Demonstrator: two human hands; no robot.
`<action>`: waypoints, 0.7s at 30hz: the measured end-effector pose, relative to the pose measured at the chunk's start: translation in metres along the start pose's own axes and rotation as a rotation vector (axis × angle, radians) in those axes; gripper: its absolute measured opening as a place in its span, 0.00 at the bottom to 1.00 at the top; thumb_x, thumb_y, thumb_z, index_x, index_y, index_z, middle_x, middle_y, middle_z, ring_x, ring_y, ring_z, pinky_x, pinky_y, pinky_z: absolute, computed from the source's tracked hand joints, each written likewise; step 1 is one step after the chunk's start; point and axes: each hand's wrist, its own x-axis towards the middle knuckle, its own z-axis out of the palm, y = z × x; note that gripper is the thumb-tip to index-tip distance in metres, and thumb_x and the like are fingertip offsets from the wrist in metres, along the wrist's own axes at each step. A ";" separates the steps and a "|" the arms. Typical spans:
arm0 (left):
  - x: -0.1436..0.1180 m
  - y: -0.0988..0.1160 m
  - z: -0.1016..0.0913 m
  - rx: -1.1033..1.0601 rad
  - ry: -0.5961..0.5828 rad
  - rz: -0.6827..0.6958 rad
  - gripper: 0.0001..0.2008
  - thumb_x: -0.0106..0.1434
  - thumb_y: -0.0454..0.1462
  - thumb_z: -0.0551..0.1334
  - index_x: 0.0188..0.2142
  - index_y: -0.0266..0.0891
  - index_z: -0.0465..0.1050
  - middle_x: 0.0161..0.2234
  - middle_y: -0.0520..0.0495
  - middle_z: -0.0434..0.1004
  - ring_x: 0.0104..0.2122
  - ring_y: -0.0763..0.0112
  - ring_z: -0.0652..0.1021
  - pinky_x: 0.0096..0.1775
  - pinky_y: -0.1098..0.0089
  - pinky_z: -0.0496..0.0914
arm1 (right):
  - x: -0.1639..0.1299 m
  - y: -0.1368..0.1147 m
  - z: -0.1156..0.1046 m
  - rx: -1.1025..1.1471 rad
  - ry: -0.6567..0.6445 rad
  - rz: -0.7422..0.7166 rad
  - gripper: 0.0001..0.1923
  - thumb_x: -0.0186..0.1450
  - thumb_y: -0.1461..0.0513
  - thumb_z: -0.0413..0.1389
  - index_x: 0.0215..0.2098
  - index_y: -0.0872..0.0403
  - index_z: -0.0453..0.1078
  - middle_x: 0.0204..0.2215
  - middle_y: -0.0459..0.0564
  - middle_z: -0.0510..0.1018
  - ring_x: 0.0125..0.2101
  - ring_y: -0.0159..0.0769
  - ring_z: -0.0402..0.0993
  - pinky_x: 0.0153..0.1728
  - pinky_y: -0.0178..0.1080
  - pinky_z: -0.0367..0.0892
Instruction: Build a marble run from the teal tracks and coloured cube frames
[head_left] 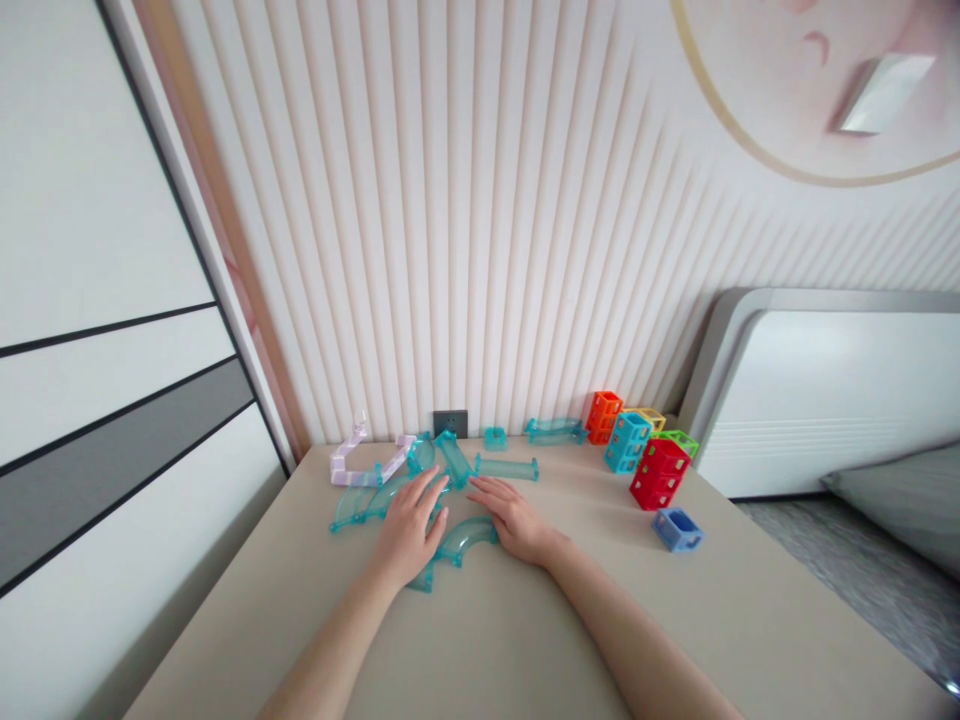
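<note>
Both hands rest among clear teal toy track pieces on the table. My left hand [410, 527] lies palm down with its fingers apart, partly covering some of the pieces. A curved track piece [471, 537] spans the gap between the hands. My right hand [513, 519] is also palm down, fingers stretched out, beside that curve's right end. Just beyond the fingertips are a straight track piece [507, 468] and a tilted one [454, 459]. More curved pieces [360, 502] spread out left of my left hand. Neither hand visibly grips anything.
A pale lilac track shape [367, 477] stands at the back left. To the right are a red block stack [660, 474], a blue stack [628, 443], an orange stack [603, 418] and a single blue block [678, 530]. A ribbed wall with a black socket [451, 424] borders the table.
</note>
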 end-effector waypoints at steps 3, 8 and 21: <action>0.001 0.002 -0.003 0.041 -0.058 0.010 0.21 0.70 0.37 0.55 0.61 0.45 0.66 0.64 0.43 0.68 0.63 0.55 0.68 0.62 0.51 0.66 | 0.002 -0.003 -0.001 -0.099 0.077 0.120 0.27 0.68 0.68 0.49 0.63 0.49 0.67 0.66 0.54 0.67 0.65 0.43 0.62 0.65 0.51 0.58; 0.003 0.006 -0.008 0.087 0.018 -0.086 0.10 0.69 0.36 0.57 0.48 0.44 0.73 0.55 0.41 0.74 0.57 0.55 0.74 0.58 0.52 0.70 | 0.000 0.018 -0.008 -0.278 0.301 0.477 0.24 0.68 0.66 0.50 0.61 0.50 0.69 0.64 0.56 0.69 0.65 0.48 0.61 0.67 0.56 0.52; 0.006 0.002 -0.024 0.337 0.170 -0.318 0.07 0.67 0.34 0.55 0.37 0.41 0.72 0.48 0.37 0.76 0.47 0.53 0.79 0.47 0.58 0.75 | -0.010 0.033 -0.015 -0.121 0.276 0.521 0.24 0.65 0.64 0.53 0.59 0.53 0.69 0.53 0.58 0.78 0.54 0.49 0.74 0.57 0.49 0.67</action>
